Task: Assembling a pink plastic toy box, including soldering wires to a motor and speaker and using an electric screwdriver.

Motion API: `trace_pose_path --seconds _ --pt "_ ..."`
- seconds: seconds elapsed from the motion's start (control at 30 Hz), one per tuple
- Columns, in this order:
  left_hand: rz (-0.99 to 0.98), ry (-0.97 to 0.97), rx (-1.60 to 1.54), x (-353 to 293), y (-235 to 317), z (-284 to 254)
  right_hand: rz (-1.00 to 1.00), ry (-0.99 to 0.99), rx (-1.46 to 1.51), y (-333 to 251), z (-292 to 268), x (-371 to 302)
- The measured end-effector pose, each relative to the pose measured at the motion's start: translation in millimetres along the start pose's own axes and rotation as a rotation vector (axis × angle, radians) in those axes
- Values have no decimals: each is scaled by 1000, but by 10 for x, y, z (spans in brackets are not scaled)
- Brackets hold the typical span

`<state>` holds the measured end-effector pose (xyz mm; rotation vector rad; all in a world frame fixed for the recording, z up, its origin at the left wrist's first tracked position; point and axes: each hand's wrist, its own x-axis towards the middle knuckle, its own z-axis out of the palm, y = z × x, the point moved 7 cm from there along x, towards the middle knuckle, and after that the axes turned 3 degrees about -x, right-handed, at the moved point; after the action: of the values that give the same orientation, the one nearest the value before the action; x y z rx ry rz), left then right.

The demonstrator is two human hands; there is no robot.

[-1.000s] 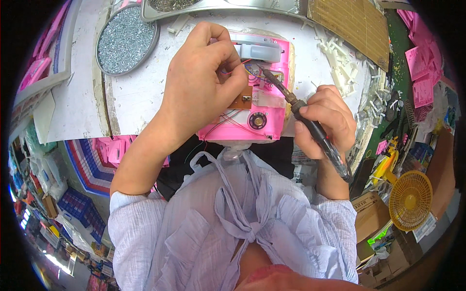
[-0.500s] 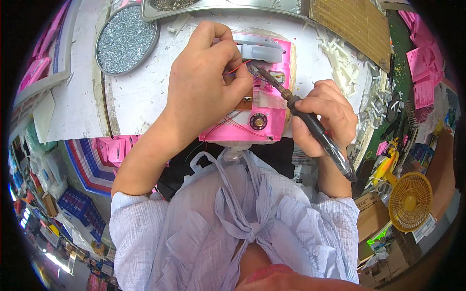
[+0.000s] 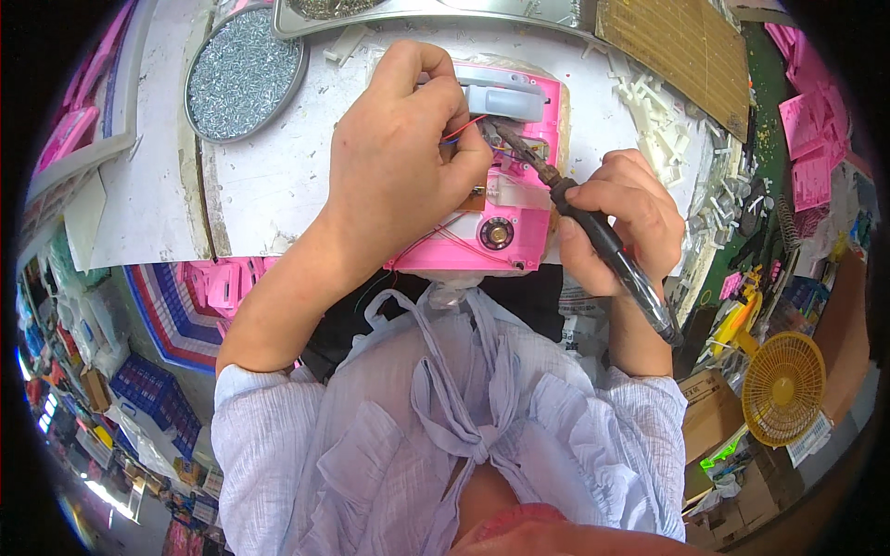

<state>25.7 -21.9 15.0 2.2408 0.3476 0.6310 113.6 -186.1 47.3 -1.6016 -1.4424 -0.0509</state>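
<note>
In my right hand (image 3: 632, 225) is a soldering iron (image 3: 607, 243) with a black handle, gripped like a pen and slanting up to the left. Its tip reaches in among the wires and parts of a pink plastic housing (image 3: 530, 243). My left hand (image 3: 408, 148) is closed at the housing's left side, thumb and fingers pinching a thin red wire (image 3: 468, 126). A blue wire also runs by the fingertips. On the housing sit a grey plastic part (image 3: 505, 100) along the far side and a round black speaker (image 3: 496, 233) near me. My left hand covers the housing's left part.
A round tray of small screws (image 3: 243, 79) stands at the back left, a metal tray (image 3: 445, 11) at the far edge. White plastic pieces (image 3: 654, 130) lie to the right, by brown cardboard (image 3: 672, 46). A yellow fan (image 3: 784, 387) is at lower right.
The housing and both hands have shifted very slightly right in the picture. The iron's tip stays among the wires, and the left hand keeps its pinch.
</note>
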Motion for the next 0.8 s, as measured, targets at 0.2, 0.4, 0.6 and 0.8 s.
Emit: trace_pose_path --seconds 0.2,0.4,0.6,0.8 --pt "3 11 5 -3 3 0 11 -42 -5 -4 5 -26" --pt "26 -6 21 -3 31 -4 17 -34 6 -6 -33 -49" --pt "38 0 27 -3 34 -5 2 -7 11 -40 -59 -24" --pt "1 -16 20 0 30 3 26 11 30 -66 -168 -81"
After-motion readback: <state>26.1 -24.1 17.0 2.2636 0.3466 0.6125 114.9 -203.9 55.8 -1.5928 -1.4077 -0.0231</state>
